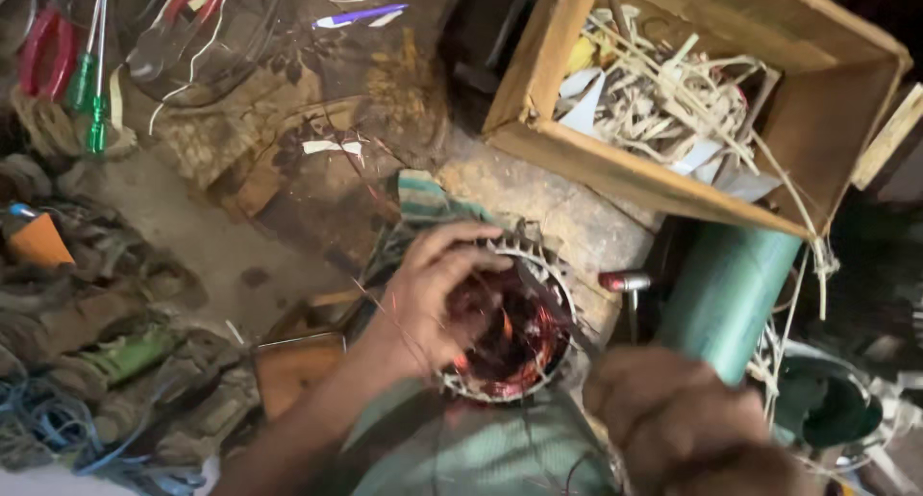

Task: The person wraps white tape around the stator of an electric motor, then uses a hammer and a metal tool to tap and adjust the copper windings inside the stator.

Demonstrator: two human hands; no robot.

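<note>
Blurred right hand (687, 424) at the bottom edge, nearest the lens, just below a pale green roll (726, 299); fingers too smeared to tell whether curled, spread or gripping anything. Left hand (433, 299) laid over the toothed rim of a round motor stator (510, 328), fingers spread and hooked over its edge, fingertips dipping toward the bore. Stator resting on green striped cloth (452, 453) close to the body, tilted toward the camera.

Copper-red winding already filling most of the bore, loops still loose and untied, a thin wire strand trailing across the left wrist; by the look of it, coils placed but not yet dressed or bound. Small red-capped tool (625, 283) lying just beside the stator's right rim, untouched.

Little free room: wooden box (538, 68) of pale strips and scraps close above right, its lower edge nearly over the stator. Green roll crowding the right side. Worn floor (202, 236) to the left more open, bounded by green-handled screwdrivers (91, 83), red pliers (43, 44) and a heap of wire and old parts along the left edge.
</note>
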